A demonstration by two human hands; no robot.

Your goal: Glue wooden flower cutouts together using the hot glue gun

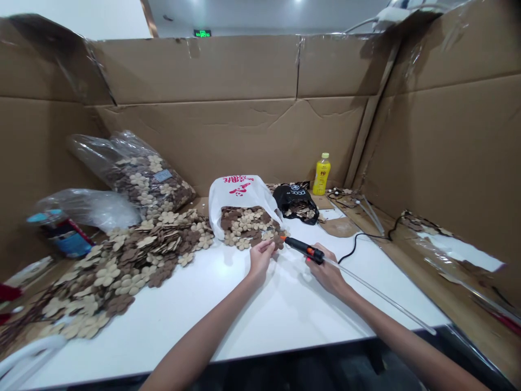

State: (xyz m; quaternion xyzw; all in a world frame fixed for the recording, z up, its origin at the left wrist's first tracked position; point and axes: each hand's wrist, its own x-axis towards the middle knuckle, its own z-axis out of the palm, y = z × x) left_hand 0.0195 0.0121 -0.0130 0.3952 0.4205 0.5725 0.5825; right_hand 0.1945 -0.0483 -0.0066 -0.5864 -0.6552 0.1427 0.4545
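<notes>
My right hand point(328, 270) grips a black and orange hot glue gun point(303, 250), with a long clear glue stick point(378, 296) trailing from its rear toward the table's front right corner. The tool's thin tip points left, toward a small brown wooden flower cutout point(277, 241) near my left hand point(259, 259). My left hand's fingers pinch the edge of that cutout, which is partly hidden by them. Behind both hands, a heap of beige and brown flower cutouts point(244, 227) lies against a white plastic bag point(240, 195).
A large spread of wooden flowers point(134, 266) covers the table's left side, beside a clear bag of flowers point(146, 182). A yellow bottle point(321, 175), black bag point(295, 203) and black cable point(360, 241) stand at the back. Cardboard walls point(228, 70) surround the white table point(244, 320).
</notes>
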